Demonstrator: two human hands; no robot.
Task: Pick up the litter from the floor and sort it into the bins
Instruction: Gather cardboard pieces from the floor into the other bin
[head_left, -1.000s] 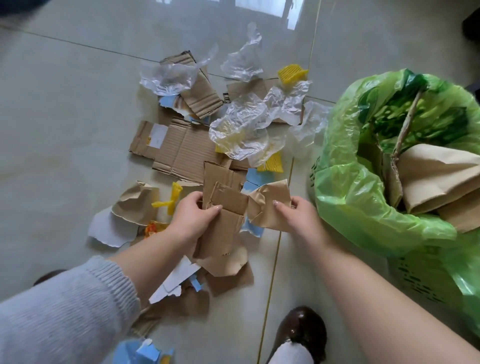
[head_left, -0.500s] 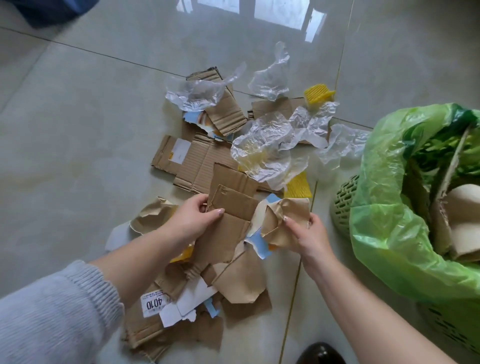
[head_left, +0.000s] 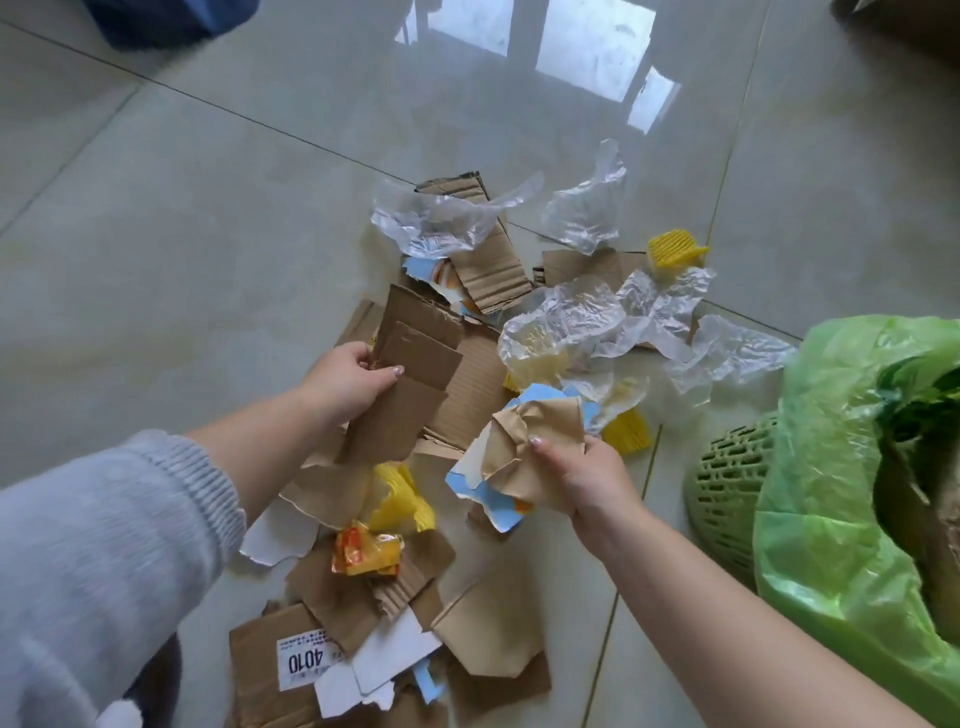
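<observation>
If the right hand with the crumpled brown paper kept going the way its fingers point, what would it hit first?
The right hand points up and left in the picture. It would probably first meet the flat cardboard on the floor beside the left hand, though depth is hard to judge.

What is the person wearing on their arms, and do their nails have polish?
The left arm wears a fuzzy pale grey-blue knitted sleeve with a ribbed cuff, pushed up the forearm. The right arm is bare, with no sleeve showing. The nails look shiny and pale. No rings, watch or gloves show.
</observation>
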